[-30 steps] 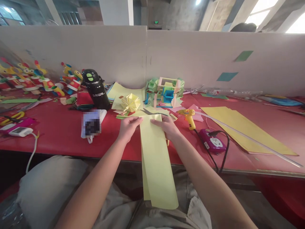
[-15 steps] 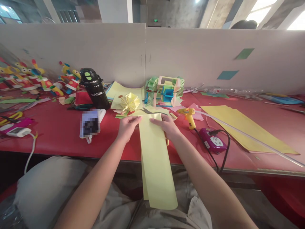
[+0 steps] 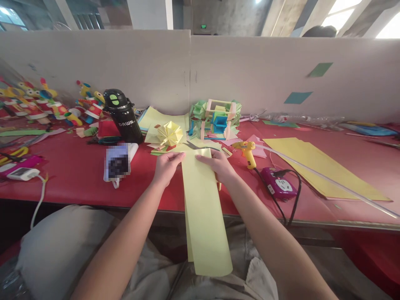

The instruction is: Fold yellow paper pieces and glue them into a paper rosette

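A long strip of pale yellow paper (image 3: 206,212), doubled over, hangs past the table's front edge toward my lap. My left hand (image 3: 168,164) pinches its top left corner between thumb and fingers. At the top right, my right hand (image 3: 220,162) grips the same paper, thumb on top and fingers behind. Just beyond the paper's upper end lie scissors (image 3: 195,146), partly hidden. A folded yellow paper rosette (image 3: 170,133) sits behind my left hand. Farther back stands a small frame model (image 3: 218,121) with blue and green folded paper parts.
Right of my hands are a yellow glue gun (image 3: 246,152), a purple power socket (image 3: 278,183) with cables, and yellow sheets (image 3: 318,166). To the left stand a black bottle (image 3: 123,118), a phone (image 3: 117,162) and several colourful toy figures (image 3: 56,104). A white partition (image 3: 125,62) closes the back.
Almost nothing differs; both hands keep their hold on the paper strip. The whole view has shifted very slightly.
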Action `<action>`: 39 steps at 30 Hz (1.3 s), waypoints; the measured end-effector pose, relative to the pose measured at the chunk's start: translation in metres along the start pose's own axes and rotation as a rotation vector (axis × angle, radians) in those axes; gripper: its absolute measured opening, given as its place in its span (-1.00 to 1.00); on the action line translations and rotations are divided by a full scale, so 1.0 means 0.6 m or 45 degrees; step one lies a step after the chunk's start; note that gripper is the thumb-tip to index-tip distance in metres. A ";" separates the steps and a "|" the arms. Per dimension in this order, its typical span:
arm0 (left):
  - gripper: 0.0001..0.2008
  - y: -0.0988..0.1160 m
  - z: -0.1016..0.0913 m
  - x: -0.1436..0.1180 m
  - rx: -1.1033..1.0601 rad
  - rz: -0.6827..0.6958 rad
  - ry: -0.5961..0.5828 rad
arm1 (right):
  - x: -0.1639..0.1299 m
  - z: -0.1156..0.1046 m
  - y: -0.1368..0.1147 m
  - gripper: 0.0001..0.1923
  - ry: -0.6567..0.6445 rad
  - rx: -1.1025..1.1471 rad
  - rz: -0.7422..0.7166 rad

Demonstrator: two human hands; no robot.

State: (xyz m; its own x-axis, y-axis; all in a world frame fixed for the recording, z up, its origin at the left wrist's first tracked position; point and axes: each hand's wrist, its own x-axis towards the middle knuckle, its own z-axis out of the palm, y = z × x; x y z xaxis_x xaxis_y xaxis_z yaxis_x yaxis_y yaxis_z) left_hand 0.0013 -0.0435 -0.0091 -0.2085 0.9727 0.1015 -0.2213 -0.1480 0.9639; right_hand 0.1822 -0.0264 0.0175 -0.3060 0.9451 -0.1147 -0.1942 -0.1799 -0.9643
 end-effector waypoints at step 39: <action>-0.63 -0.008 -0.030 0.024 0.373 0.257 0.060 | 0.029 -0.021 0.015 -0.58 0.168 0.024 -0.193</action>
State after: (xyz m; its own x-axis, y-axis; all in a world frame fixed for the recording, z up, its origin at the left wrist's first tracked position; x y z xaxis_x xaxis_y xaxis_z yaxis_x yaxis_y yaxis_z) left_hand -0.0179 -0.0320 -0.0167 -0.2653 0.9189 0.2920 0.1103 -0.2719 0.9560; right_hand 0.1869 -0.0084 0.0037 -0.1474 0.9891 0.0000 -0.2464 -0.0367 -0.9685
